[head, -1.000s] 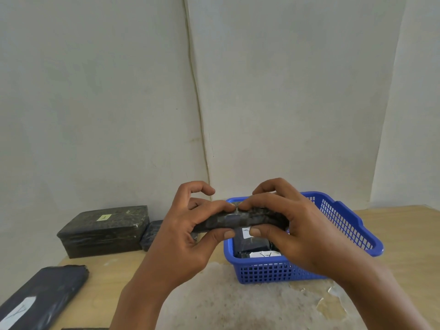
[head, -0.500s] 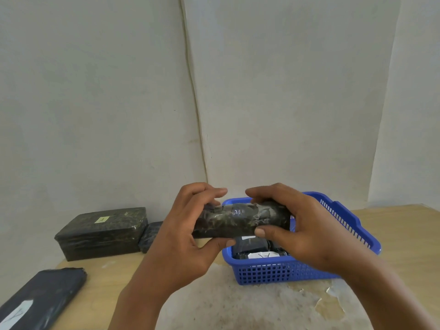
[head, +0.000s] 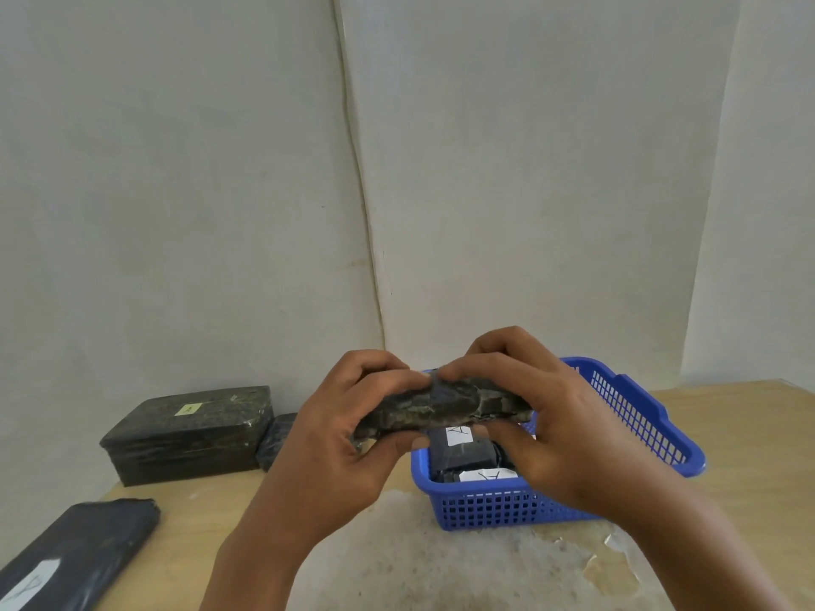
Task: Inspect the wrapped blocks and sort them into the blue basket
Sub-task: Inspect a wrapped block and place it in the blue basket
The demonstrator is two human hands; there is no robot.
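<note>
Two hands engaged: left hand (head: 348,438) and right hand (head: 542,429) both hold one wrapped block (head: 441,407) in the air, in front of and slightly above the blue basket (head: 639,416)
Grip, left: fingers curled over the block's top edge, thumb underneath, pinching its left end
Grip, right: fingers curled over the top, thumb (head: 485,432) below, pinching the right end; both index tips meet near the top middle
Block relative to grip: it spans between the two hands, long axis roughly level, left end a little lower; the middle of the near face is exposed, both ends are covered by the palms
Step in hand, judged: inspection by turning the block about its long axis
Method advised: roll it slowly between thumbs and fingers, keep one hand firm while the other re-seats, check each face and the wrap seams for a label or a tear; hold it over the basket so a slip lands inside
Basket contents: dark wrapped pieces with white labels (head: 456,435) already lie inside
Awaiting sorting, judged: large wrapped block (head: 189,434) with a yellow tag at the wall, a smaller dark block (head: 275,438) just beside it, flat dark package (head: 75,553) at the near left of the table (head: 749,434)
Risk: glossy wrap may slide under a light pinch
</note>
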